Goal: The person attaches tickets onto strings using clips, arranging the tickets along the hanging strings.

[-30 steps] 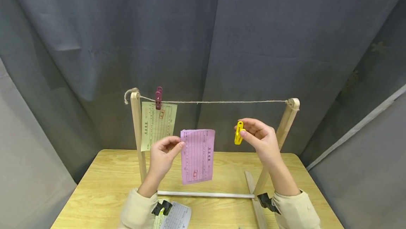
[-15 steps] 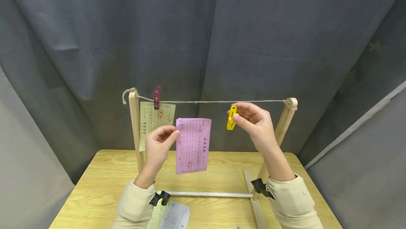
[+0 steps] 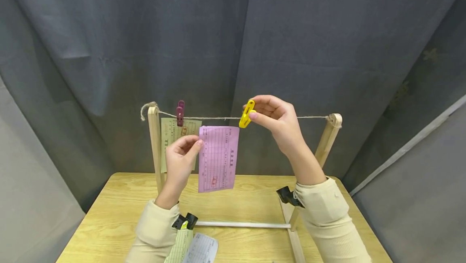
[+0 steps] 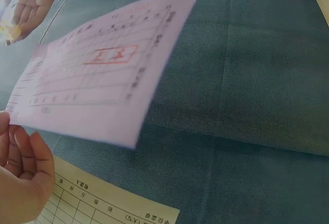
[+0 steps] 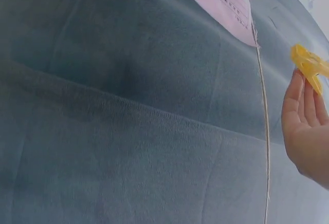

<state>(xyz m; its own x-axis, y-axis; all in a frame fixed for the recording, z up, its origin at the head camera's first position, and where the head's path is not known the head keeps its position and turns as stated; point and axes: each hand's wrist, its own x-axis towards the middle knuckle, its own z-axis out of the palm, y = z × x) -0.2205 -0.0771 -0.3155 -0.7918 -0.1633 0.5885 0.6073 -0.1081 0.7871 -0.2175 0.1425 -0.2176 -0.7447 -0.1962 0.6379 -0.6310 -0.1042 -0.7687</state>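
Note:
My left hand pinches the left edge of a pink slip and holds it up just under the twine line. In the left wrist view the pink slip fills the upper left above my left fingers. My right hand pinches a yellow clothespin at the line, right above the slip's top right corner. The yellow clothespin shows beside the twine in the right wrist view. A maroon clothespin pins a pale yellow slip near the left post.
The twine runs between two wooden posts of a rack standing on a light wooden table. More slips lie at the table's front edge. Grey curtains hang behind and to both sides.
Both hands rose. The pink slip moved up to just under the twine, and the yellow clothespin moved up and left onto the line above the slip's corner.

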